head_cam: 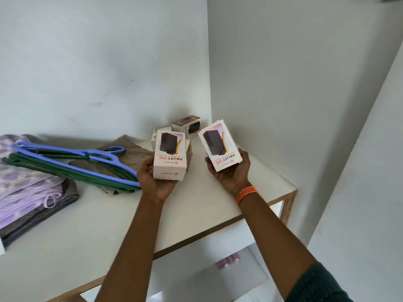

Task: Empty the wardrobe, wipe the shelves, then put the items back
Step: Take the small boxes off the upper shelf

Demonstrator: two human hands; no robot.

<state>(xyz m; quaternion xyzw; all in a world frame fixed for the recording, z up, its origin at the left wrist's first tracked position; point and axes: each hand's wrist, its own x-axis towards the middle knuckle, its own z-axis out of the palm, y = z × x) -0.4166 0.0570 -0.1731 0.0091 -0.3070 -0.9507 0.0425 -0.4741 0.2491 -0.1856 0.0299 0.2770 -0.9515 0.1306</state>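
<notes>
— What are your hands holding?
— Your left hand (153,182) grips one box (169,155), and your right hand (231,173) grips another box (220,144), both above the shelf (122,216).
— And the rest?
— Hangers (72,162) lie on folded clothes (28,192) at the left.

Two bare forearms in frame, one wristband, one sleeve edge.

Left hand (157,182): no ring, band or watch visible; forearm bare down to the bottom frame edge, no sleeve in view. Right hand (231,171): orange braided thread band with lighter flecks (246,194), wrapped in several turns around the wrist. Right arm bare from wrist to near the elbow, then a dark green short sleeve with a fine dotted pattern (318,286) at the bottom right corner.
</notes>
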